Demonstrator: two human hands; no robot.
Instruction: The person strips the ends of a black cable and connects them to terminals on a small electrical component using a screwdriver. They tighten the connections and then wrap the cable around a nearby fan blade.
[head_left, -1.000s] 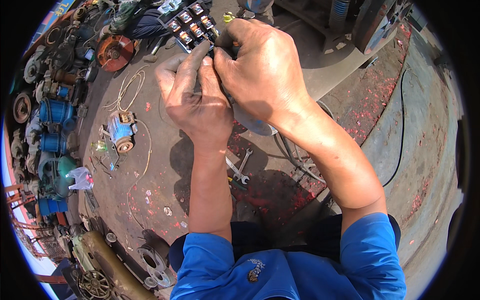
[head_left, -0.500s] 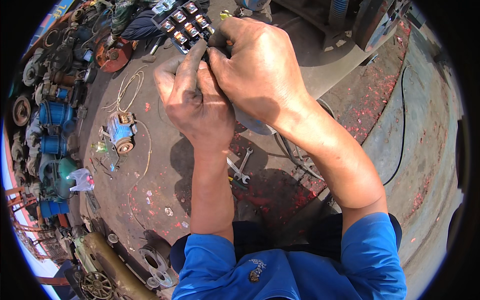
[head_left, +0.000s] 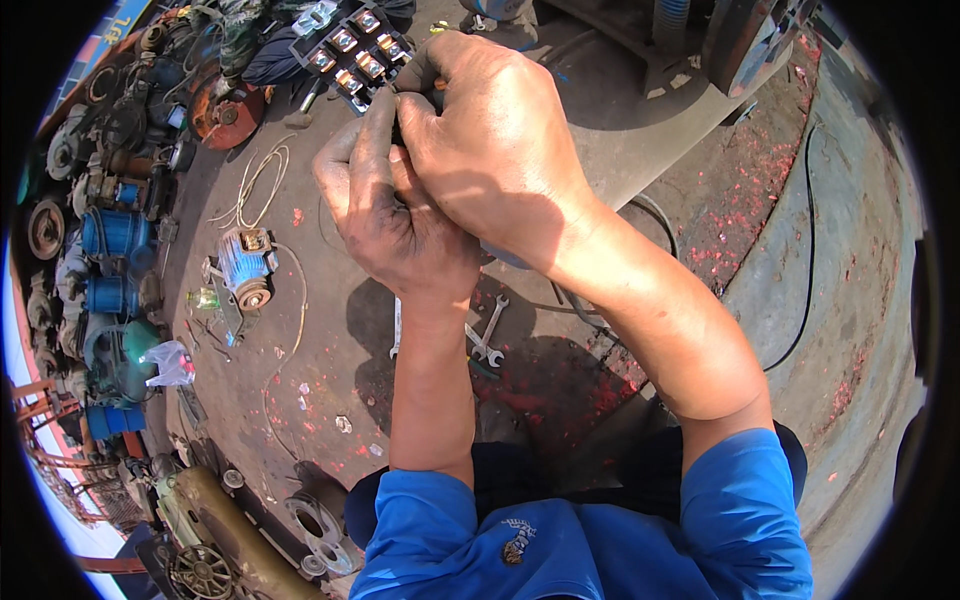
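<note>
A black terminal block [head_left: 356, 55] with rows of copper contacts and screws is at the top, tilted, beyond my fingertips. My left hand [head_left: 408, 225] has its fingers curled closed at the block's near edge and appears to grip it there. Bent over the left fingers, my right hand [head_left: 500, 140] is closed in a pinch at the block's near right corner. What lies between its fingertips is hidden by the hand. Dark grime marks the fingers of both hands.
Open-ended wrenches [head_left: 490, 333] lie on the ground below my wrists. A blue electric motor [head_left: 245, 268] with a pale cable stands at left. Motors and machine parts [head_left: 115, 235] line the left edge. A black cable [head_left: 806, 250] runs along the right, and a machine base [head_left: 690, 75] stands far right.
Both hands and the terminal block have shifted slightly to the left in the picture. The pinched fingers stay together, and another wrench now shows beside my left forearm.
</note>
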